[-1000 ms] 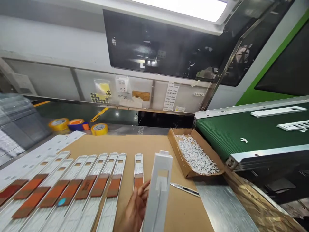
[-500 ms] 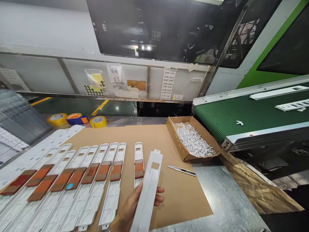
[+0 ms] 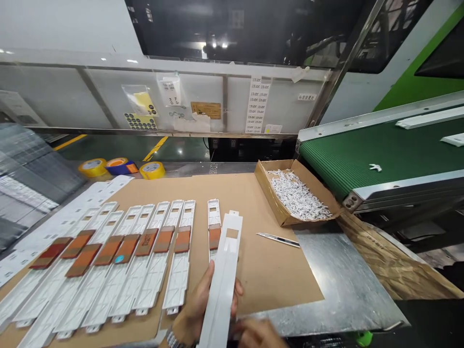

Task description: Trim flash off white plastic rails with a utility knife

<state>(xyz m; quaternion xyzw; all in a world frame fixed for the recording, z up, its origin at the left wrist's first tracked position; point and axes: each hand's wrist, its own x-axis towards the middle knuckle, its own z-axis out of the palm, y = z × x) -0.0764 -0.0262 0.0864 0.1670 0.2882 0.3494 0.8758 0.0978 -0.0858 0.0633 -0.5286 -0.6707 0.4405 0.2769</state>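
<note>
A long white plastic strip point(image 3: 222, 280) with a square cut-out near its top is held up by my left hand point(image 3: 197, 302), the thumb on one side and fingertips curled round the other. At the bottom edge, beside the strip's lower end, my right hand point(image 3: 259, 333) is smeared by motion, and its fingers cannot be made out clearly. Behind the strip lies a similar white piece with a reddish-brown block point(image 3: 214, 237) on it. To the left, several white strips point(image 3: 177, 280) lie side by side on the cardboard sheet point(image 3: 275, 275), each crossed by a reddish-brown block point(image 3: 182, 239).
A cutter knife point(image 3: 278, 239) lies right of the strip. Behind it stands a cardboard box point(image 3: 270, 205) of small white bits. A green conveyor point(image 3: 409, 150) carries white parts at the right. Tape rolls point(image 3: 152, 170) sit at the back left, near printed sheets point(image 3: 94, 195).
My right hand has come into view at the bottom, beside the strip. The camera view has shifted, and my left hand still holds the strip.
</note>
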